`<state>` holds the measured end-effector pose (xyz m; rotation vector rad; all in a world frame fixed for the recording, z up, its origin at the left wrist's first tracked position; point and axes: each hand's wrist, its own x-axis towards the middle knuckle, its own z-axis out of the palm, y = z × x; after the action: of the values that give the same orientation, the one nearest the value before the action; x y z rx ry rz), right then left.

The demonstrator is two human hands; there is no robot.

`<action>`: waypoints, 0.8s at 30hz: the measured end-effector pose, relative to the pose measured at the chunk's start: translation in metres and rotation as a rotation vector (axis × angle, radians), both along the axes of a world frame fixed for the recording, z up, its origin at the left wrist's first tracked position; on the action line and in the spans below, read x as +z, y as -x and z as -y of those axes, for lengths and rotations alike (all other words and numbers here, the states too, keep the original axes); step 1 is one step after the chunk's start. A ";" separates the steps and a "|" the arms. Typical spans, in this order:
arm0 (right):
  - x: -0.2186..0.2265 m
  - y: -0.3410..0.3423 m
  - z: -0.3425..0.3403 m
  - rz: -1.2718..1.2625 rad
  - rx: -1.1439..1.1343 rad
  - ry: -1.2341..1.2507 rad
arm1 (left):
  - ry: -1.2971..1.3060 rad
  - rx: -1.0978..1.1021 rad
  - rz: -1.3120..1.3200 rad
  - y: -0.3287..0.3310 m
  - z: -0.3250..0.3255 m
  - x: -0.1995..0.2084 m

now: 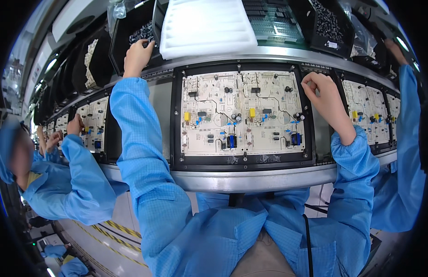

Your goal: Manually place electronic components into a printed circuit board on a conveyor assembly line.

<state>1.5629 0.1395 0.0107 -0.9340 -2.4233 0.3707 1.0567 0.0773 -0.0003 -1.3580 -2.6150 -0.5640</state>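
Two joined cream circuit boards point(214, 134) lie side by side in a black carrier frame point(244, 161) in front of me, bearing yellow, blue and black components. My left hand point(139, 57) is raised at the near edge of a black bin point(119, 51) of small dark parts point(142, 33). Its fingers are curled in toward the thumb, and whatever they may hold is too small to make out. Beside the carrier's upper right corner, my right hand point(321, 90) hovers with thumb and fingers pinched together. Anything between those fingertips cannot be made out.
White foam sheeting point(207, 27) lies beyond the metal rail point(288, 53). Right of it are a tray of dark components point(274, 21) and a black bin point(331, 27). More carriers with boards point(368, 108) stand on the line. Co-workers in blue sleeves point(87, 157) work on both sides.
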 end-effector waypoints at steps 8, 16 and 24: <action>-0.003 -0.002 0.006 -0.007 0.028 0.008 | -0.016 -0.019 0.026 -0.009 0.000 0.002; -0.005 -0.003 0.010 -0.004 0.038 0.020 | -0.062 -0.038 0.064 -0.017 -0.001 0.007; -0.017 -0.007 0.009 -0.077 0.079 0.155 | -0.014 -0.077 0.078 -0.017 -0.001 0.007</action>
<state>1.5699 0.1310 -0.0058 -0.8736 -2.3921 0.6189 1.0739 0.0782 0.0069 -1.4671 -2.6227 -0.6575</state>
